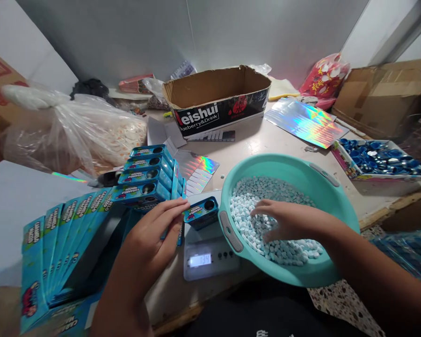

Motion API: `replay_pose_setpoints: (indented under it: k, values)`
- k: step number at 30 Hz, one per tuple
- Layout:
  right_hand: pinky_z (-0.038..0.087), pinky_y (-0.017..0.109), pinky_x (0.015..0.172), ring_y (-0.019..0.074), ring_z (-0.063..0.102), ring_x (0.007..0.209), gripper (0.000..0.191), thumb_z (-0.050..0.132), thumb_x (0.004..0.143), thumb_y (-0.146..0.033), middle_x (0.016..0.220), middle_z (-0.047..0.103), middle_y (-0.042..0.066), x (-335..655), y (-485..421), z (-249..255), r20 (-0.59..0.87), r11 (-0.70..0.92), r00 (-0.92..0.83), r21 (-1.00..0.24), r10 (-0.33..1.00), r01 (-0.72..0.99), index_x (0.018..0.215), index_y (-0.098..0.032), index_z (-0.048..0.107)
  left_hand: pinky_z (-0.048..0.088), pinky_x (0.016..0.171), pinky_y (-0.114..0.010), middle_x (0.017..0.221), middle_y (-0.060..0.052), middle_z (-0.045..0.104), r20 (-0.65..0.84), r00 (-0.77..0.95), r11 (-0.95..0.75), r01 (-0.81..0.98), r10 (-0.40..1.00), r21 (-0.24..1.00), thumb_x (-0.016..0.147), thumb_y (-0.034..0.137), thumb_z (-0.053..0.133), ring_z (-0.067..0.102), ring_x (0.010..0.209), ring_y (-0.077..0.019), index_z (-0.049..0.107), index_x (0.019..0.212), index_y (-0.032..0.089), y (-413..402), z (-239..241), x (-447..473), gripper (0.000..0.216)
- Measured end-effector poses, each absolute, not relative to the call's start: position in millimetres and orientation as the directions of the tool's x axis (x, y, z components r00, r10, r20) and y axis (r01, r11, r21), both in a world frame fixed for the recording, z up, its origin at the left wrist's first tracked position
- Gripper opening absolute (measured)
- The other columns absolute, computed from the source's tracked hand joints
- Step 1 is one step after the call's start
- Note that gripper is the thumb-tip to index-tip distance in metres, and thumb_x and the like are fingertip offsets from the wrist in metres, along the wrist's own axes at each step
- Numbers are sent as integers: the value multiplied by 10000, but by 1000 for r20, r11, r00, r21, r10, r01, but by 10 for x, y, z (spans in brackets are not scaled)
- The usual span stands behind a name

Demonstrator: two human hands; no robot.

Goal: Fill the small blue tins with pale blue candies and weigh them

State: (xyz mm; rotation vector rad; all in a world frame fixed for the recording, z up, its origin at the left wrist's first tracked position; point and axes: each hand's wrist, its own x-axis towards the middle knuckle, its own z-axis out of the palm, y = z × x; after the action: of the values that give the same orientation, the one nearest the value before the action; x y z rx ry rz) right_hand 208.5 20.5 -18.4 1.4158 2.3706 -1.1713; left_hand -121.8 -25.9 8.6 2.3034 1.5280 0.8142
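Touching small blue box [200, 215]: left fingers [177, 206], grip unclear | among pale candies [244, 216]: right fingers [265, 206], loosely spread

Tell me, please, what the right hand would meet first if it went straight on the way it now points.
The right hand would most likely meet the pale blue pieces in the teal bowl first; it looks just above or touching them, though depth is unclear.
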Motion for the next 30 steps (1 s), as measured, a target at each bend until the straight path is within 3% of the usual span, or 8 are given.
replay_pose_setpoints:
  k: [4, 9, 11, 15, 21, 26, 30]
  values:
    - [504, 351, 863, 284, 651, 1056, 605, 837, 672, -266, 1234, 665, 74, 2029, 210, -237, -456, 322, -579, -525, 676, 788, 1257, -266, 681, 480, 1032, -301, 1258, -12, 648, 313, 262, -393, 769, 913, 503, 962, 216, 526, 596, 1198, -166, 612, 1249, 279, -323, 89, -1274, 307]
    - [432, 297, 636, 211, 667, 763, 215, 758, 733, -224, 884, 755, 24, 1981, 246, -227, -518, 285, -533, -484, 668, 827, 944, -253, 781, 493, 1017, -298, 1214, -9, 666, 360, 210, -383, 760, 909, 525, 944, 198, 561, 622, 1152, -163, 627, 1208, 278, -393, 39, -1326, 284]
    - [405, 297, 612, 203, 656, 716, 158, 722, 744, -197, 809, 750, 19, 1948, 255, -201, -531, 287, -521, -461, 669, 839, 883, -247, 778, 500, 1003, -289, 1197, -5, 671, 372, 179, -370, 756, 911, 541, 941, 191, 563, 630, 1132, -157, 636, 1179, 275, -412, 15, -1353, 263]
    - [400, 311, 636, 209, 647, 735, 125, 663, 794, -160, 810, 742, 48, 1858, 317, -77, -509, 344, -500, -373, 701, 862, 837, -218, 765, 491, 1028, -294, 1204, -5, 670, 403, 160, -377, 746, 901, 548, 920, 184, 592, 627, 1144, -157, 637, 1161, 269, -462, -15, -1422, 260]
    - [386, 311, 623, 175, 603, 682, 120, 650, 817, -161, 767, 718, 36, 1675, 562, 270, -340, 481, -581, -337, 739, 809, 755, -214, 737, 476, 1086, -346, 1194, -22, 679, 464, 249, -491, 695, 850, 526, 903, 152, 601, 634, 1147, -176, 631, 1176, 251, -487, -72, -1421, 292]
    - [413, 291, 668, 162, 623, 737, 156, 671, 834, -172, 867, 755, 30, 1259, 730, 657, -232, 628, -710, -341, 665, 699, 937, -229, 775, 491, 1062, -320, 1207, -46, 691, 446, 233, -461, 723, 864, 515, 952, 180, 522, 632, 1161, -174, 636, 1207, 216, -392, -128, -1238, 281]
    - [419, 262, 687, 144, 616, 746, 189, 682, 809, -87, 860, 754, 20, 839, 765, 829, -289, 704, -777, -330, 559, 629, 924, -198, 782, 525, 1013, -353, 1238, -79, 691, 367, 197, -378, 760, 909, 529, 983, 297, 488, 635, 1175, -212, 635, 1235, 176, -327, -95, -1101, 316]
